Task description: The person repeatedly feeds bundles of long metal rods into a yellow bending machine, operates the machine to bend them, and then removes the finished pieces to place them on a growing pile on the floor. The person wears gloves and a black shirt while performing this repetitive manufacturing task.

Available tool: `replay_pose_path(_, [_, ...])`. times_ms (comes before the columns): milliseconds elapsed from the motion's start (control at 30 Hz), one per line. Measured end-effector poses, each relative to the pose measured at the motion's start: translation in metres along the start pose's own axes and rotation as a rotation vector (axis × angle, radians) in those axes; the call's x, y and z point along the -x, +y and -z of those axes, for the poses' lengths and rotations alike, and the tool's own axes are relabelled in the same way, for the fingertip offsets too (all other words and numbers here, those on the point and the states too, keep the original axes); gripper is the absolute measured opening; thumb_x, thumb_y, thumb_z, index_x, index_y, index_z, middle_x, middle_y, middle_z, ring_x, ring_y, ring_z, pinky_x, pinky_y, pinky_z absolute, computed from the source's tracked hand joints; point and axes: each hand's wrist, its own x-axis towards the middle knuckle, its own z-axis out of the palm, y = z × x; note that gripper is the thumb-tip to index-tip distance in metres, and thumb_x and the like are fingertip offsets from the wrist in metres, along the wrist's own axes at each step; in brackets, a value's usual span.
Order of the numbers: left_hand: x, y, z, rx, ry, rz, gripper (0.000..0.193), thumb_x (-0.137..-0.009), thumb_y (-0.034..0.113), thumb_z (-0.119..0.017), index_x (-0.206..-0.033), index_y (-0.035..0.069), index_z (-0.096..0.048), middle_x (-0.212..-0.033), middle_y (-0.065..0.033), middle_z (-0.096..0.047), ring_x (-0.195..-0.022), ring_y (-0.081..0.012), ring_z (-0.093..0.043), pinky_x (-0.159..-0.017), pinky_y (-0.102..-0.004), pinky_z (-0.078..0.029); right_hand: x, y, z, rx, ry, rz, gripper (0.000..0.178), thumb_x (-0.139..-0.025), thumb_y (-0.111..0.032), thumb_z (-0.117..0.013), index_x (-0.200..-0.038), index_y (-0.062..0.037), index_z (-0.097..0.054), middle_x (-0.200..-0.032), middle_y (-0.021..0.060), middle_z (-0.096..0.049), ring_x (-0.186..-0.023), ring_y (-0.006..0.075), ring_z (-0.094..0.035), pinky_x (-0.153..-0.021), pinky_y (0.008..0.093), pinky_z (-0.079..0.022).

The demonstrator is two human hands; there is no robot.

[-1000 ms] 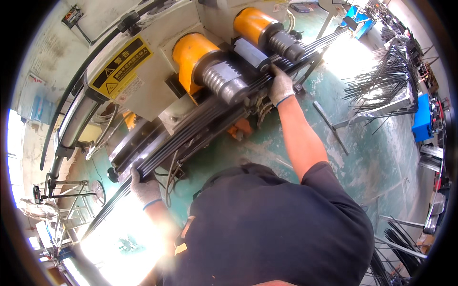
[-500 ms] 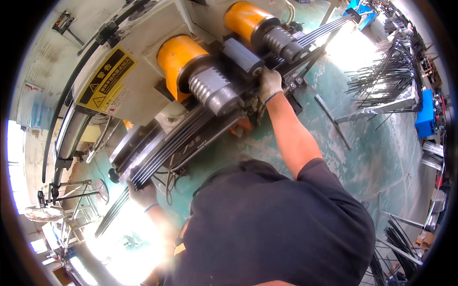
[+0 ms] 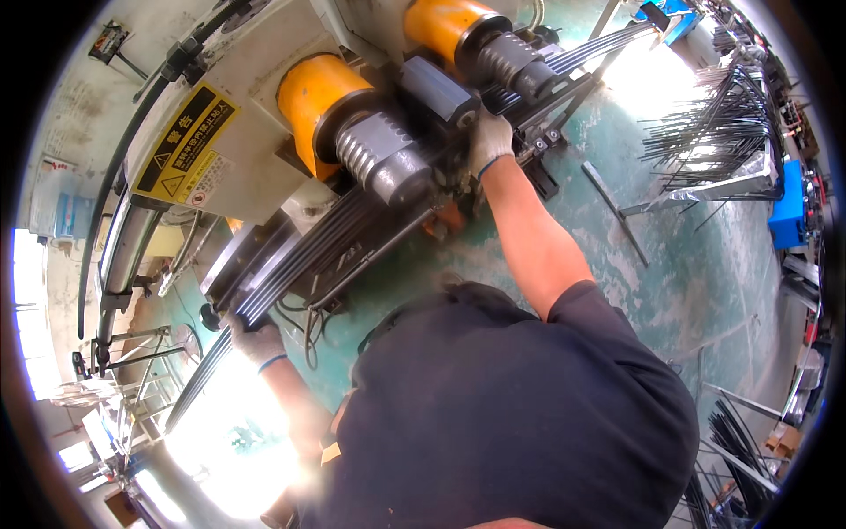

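Note:
A bundle of several long dark metal rods [image 3: 310, 242] runs slantwise through the machine, from lower left to upper right. My left hand [image 3: 256, 341], in a pale knit glove, is wrapped round the rods near their lower-left end, thumb on top. My right hand [image 3: 491, 141], gloved too, is closed over the rods beside a grey block [image 3: 438, 91]; its fingertips are hidden. Two orange cylinders [image 3: 322, 97] [image 3: 451, 31] with ridged metal clamping heads [image 3: 383, 157] [image 3: 517, 66] stand over the rods.
A yellow-black warning label [image 3: 188, 145] marks the machine's pale housing. On the right, a rack holds a tangle of dark rods [image 3: 709, 132], with a metal bar [image 3: 614, 212] beside it. More rods [image 3: 740, 450] lie at lower right. Cables [image 3: 310, 331] hang below the machine.
The view has shifted slightly. My left hand has slid a little up and left at the rods and now shows more sharply. My right hand stays by the grey block.

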Motion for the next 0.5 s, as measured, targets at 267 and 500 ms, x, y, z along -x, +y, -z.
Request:
replay_pose_path(267, [0.038, -0.039, -0.037, 0.077, -0.091, 0.154, 0.038, -0.11, 0.023, -0.046, -0.129, -0.009, -0.058, -0.128, -0.0242, -0.062, -0.123, -0.0358, -0.059, -0.112, -0.0488, -0.048, -0.005, 0.011, 0.0, 0.058, 0.005, 0.165, 0.04, -0.1, -0.028, -0.062, -0.125, 0.0019, -0.07, -0.113, 0.0189, -0.073, -0.096, 0.0265, -0.067, -0.087, 0.0362, -0.05])
replay_pose_path(500, [-0.008, 0.005, 0.011, 0.112, -0.079, 0.036, 0.039, -0.109, 0.026, -0.044, -0.124, -0.005, -0.063, -0.125, -0.0211, -0.066, -0.121, -0.0358, -0.061, -0.113, -0.053, -0.046, -0.006, 0.002, 0.015, 0.403, -0.039, 0.207, 0.05, -0.102, -0.042, -0.059, -0.116, 0.0051, -0.071, -0.103, 0.0159, -0.072, -0.09, 0.0237, -0.065, -0.083, 0.0345, -0.05])
